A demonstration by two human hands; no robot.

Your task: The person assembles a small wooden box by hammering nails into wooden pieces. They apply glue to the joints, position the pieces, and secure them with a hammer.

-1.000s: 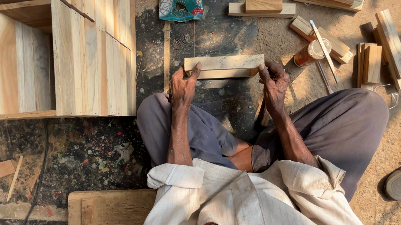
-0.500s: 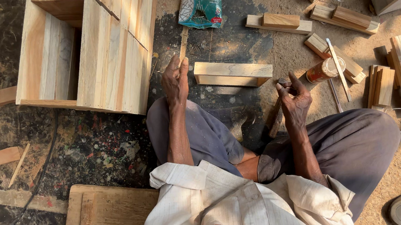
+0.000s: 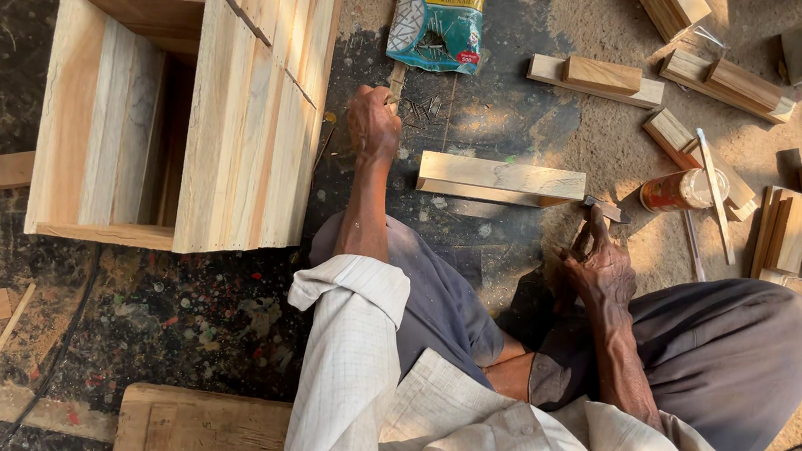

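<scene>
At my ten o'clock the open wooden crate (image 3: 188, 119) lies on its side, opening turned away from my work so it stays clear of it. My left hand (image 3: 373, 123) reaches toward twelve o'clock, fingers curled down over loose nails (image 3: 423, 110) scattered just below the opened nail packet (image 3: 439, 18); I cannot tell whether it has one pinched. The wooden batten (image 3: 501, 177) lies flat on the floor straight ahead, between my hands, within easy reach of both. My right hand (image 3: 599, 263), at two o'clock, is closed around a hammer (image 3: 601, 210), head resting near the batten's right end. Cut blocks (image 3: 596, 77) lie beyond.
</scene>
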